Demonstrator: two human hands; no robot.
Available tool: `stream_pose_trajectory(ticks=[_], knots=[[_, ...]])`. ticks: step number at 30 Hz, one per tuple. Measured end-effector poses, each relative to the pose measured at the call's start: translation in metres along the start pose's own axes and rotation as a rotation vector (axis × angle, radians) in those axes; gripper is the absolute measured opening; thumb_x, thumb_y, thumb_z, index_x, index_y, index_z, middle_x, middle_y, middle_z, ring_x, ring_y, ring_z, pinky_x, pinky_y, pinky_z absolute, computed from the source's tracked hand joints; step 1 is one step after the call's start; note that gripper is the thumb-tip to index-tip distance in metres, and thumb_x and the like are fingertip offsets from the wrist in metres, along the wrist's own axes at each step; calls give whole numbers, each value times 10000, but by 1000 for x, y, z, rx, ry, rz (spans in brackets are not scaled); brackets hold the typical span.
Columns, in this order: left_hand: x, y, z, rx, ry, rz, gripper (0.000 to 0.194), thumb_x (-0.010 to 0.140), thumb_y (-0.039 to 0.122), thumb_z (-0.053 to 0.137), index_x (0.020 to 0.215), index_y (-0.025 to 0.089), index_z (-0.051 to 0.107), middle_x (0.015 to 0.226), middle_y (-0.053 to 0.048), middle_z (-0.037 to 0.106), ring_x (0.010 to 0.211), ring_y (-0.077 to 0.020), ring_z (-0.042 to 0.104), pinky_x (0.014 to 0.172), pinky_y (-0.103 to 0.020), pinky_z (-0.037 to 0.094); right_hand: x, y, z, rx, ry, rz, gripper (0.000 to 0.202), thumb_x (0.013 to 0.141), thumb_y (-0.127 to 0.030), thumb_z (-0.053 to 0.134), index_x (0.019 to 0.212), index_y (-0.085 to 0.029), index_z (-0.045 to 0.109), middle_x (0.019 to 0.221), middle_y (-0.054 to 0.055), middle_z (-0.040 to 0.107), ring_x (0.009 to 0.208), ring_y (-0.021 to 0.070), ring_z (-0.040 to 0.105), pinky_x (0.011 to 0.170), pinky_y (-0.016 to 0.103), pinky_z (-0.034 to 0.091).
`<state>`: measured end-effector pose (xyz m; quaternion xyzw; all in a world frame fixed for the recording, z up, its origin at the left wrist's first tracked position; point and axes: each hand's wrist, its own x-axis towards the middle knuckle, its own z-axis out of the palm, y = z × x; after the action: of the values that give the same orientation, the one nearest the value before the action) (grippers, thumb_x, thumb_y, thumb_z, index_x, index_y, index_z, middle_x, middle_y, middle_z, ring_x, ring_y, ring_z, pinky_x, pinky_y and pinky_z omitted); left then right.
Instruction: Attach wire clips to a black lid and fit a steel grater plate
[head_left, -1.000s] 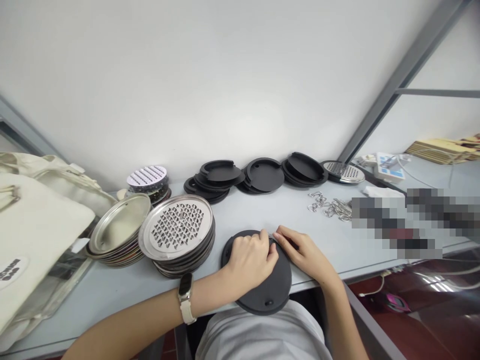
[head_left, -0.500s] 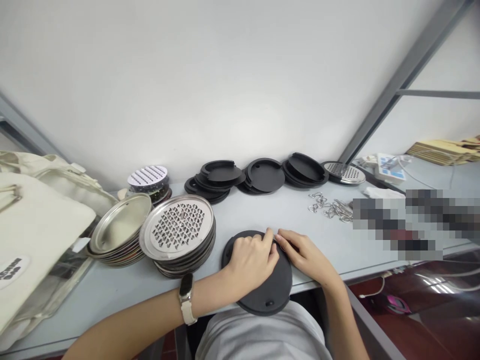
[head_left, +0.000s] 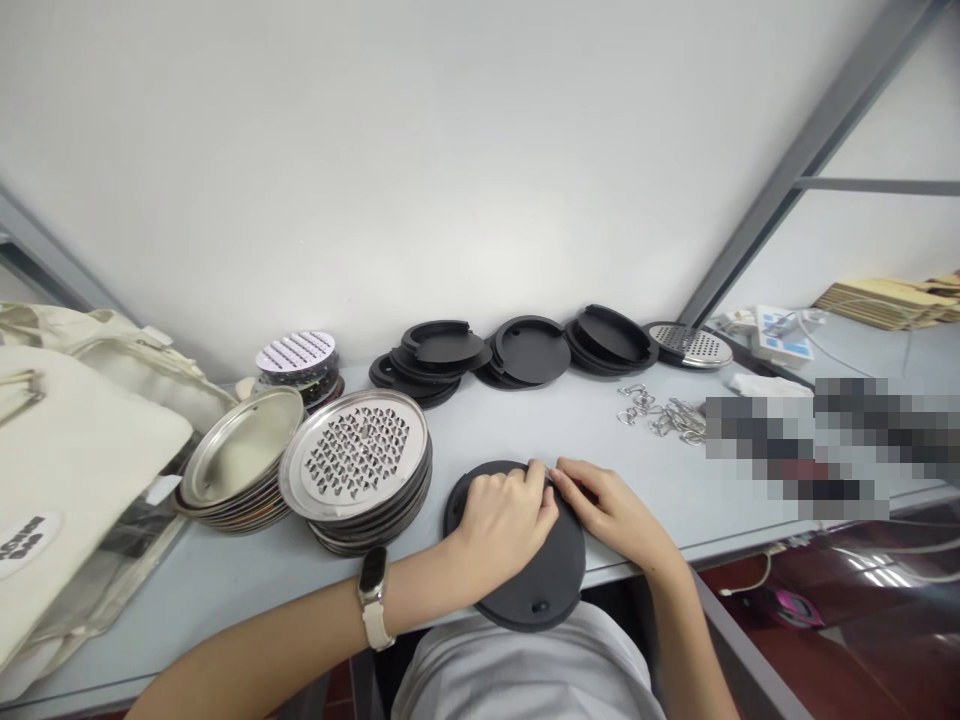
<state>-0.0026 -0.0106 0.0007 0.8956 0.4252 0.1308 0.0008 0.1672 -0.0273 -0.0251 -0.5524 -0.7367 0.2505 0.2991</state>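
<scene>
Black and matte, the round disc (head_left: 525, 590) sits at the near edge of the bench (head_left: 487, 430), its 6 o'clock side jutting out over my lap. Half a second ago my left index finger stretched further toward 12 o'clock; now it is bent a little more, while the disc has stayed put. I judge the work is still at that far rim.

The disc's face is smooth, with a small dark knob or hole near 6 o'clock. My left hand (head_left: 501, 525) rests curled over it from 9 o'clock; my right hand (head_left: 619, 510) has thumb and forefinger tips together at the 1 o'clock rim. What either pinches, if anything, I cannot tell.

Outward from the disc, a grater-topped stack (head_left: 356, 460) stands at 10 o'clock, more black discs (head_left: 532, 350) lie around 12, and loose metal clips (head_left: 679, 420) at 2.
</scene>
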Motion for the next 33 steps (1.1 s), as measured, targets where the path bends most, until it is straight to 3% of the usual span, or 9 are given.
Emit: stream_pose_trajectory(ticks=[19, 33], knots=[[1, 0, 2, -8, -29, -23, 161, 905, 301, 433, 981, 188, 519, 724, -29, 656, 605, -218, 631, 531, -290, 459, 2, -1, 0, -15, 6, -23, 300, 995, -290, 340, 710, -209, 381, 680, -16, 509, 662, 146, 508, 647, 252, 361], [1, 0, -1, -18, -43, -5, 168, 922, 284, 420, 1013, 192, 528, 746, -30, 659, 628, -210, 638, 546, -279, 459, 1, -2, 1, -21, 29, 2, 325, 978, -323, 348, 676, -207, 379, 618, -38, 447, 582, 125, 446, 578, 243, 356]])
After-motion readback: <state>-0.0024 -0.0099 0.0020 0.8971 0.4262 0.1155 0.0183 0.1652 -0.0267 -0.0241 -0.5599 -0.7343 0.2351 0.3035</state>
